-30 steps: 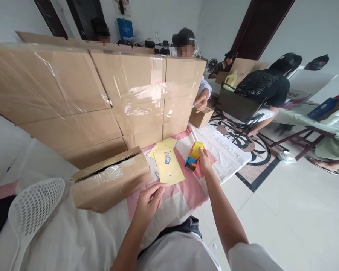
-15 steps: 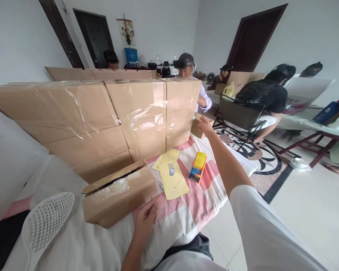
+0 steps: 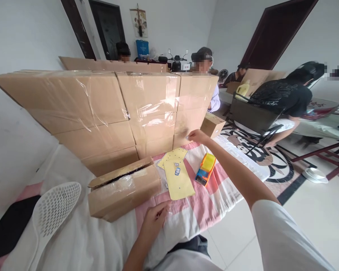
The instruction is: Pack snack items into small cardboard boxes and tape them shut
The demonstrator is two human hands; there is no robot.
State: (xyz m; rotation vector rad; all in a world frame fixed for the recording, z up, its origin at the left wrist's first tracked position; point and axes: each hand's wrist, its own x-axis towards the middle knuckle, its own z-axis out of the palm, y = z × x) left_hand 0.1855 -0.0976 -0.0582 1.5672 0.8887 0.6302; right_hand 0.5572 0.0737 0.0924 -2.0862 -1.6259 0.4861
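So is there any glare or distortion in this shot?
Head view: daylight glares off the plastic wrap on the stacked boxes; the wide lens bows walls and door frames at the edges; the right hand and toy truck look sharp; faces are blurred out.

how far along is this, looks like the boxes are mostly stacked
Done: a wall of taped cardboard boxes stands stacked at the back of the table. In hand: the right hand reaches to the stack's lower corner, holding nothing; the left hand rests on the cloth. Left: one small box lies with its flap open, and the yellow sheets and toy truck lie loose.
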